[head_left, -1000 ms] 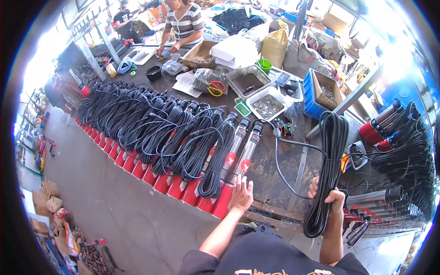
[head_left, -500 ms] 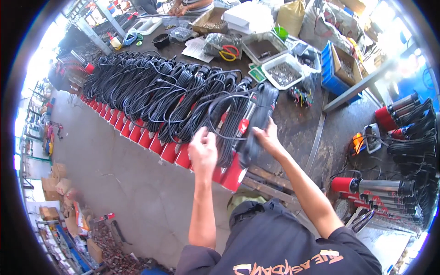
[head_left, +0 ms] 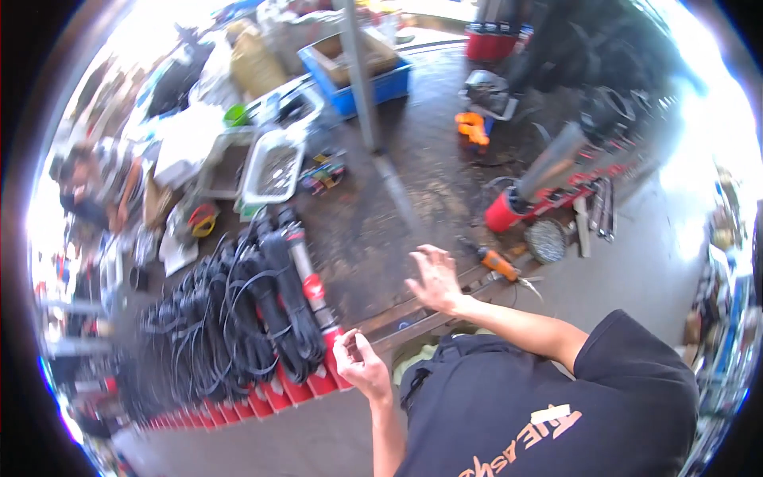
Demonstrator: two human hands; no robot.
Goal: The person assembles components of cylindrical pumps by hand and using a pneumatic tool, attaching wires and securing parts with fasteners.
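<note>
My left hand (head_left: 362,367) is beside the red end of the nearest metal cylinder (head_left: 310,278), its fingers loosely curled and the thumb a little apart; I see nothing held. That cylinder ends a row of similar red-ended ones, which look like submersible pumps. Bundles of coiled black cable (head_left: 274,298) lie on top of the row. Over the dark bench (head_left: 362,270) my right hand (head_left: 435,280) is open, fingers spread, holding nothing. An orange and black power tool (head_left: 497,263) lies to its right, near the bench edge.
More red-ended cylinders (head_left: 548,171) lie at the right, beside a round dish of small metal parts (head_left: 547,240). Farther back are a blue crate (head_left: 389,87), a metal post (head_left: 360,79), an orange object (head_left: 472,129) and a white parts tray (head_left: 274,167). Another person (head_left: 99,183) is at far left.
The view has swung to the right, so the cable-topped row now lies farther left. Both hands have come away from the nearest cable bundle, and the right hand has spread over the bench.
</note>
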